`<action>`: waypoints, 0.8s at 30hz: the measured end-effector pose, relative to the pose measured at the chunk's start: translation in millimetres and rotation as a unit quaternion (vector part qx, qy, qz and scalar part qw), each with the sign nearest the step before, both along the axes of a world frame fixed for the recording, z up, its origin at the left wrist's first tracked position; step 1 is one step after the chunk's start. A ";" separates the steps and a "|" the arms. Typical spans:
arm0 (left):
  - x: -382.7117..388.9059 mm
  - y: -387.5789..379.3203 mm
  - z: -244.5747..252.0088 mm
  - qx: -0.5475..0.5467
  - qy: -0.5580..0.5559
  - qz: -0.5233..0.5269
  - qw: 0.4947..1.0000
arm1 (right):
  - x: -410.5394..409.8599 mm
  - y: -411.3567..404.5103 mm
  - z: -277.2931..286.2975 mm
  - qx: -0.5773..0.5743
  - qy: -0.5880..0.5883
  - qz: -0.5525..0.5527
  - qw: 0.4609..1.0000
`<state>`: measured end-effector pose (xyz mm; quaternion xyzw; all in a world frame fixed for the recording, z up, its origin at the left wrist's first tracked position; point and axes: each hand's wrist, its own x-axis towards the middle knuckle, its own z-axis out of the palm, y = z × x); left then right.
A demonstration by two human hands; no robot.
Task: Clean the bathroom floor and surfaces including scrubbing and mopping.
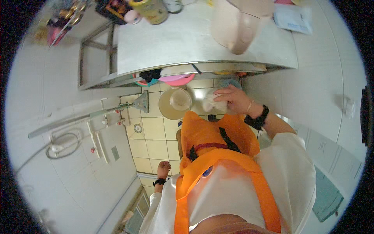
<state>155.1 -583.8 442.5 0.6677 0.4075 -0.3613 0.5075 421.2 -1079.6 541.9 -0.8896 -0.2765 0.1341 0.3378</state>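
Observation:
My right hand [235,101] grips a crumpled white cloth [214,101], held in front of the orange apron [201,128] and low before the metal table. Just left of the cloth, a pale, round bucket [163,106] stands on the tiled floor; a whitish patch shows inside it. My left hand [164,168] hangs by my left side, away from the bucket, its fingers loosely curled with nothing visible in them. Beyond my right hand, a blue item [231,84] is partly hidden by it.
A stainless steel table [163,44] spans the front, bearing a beige appliance-like object [233,26] and a yellow container [153,11]. Pink basins [179,80] sit beneath. A long-handled floor tool [141,102] leans at left, near a floor drain [138,128] and wall pipes [95,140].

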 end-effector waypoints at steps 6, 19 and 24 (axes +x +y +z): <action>-16.9 20.0 13.0 -0.021 -0.033 0.040 0.998 | 72.9 70.1 89.9 0.040 -0.180 -0.122 0.975; -15.0 184.0 -56.9 -0.007 -0.099 0.198 0.975 | 196.1 370.1 38.0 -0.042 -0.265 -0.116 0.956; -8.5 223.6 -35.9 0.013 -0.131 0.359 0.924 | 239.4 490.2 29.1 -0.088 -0.333 -0.071 0.936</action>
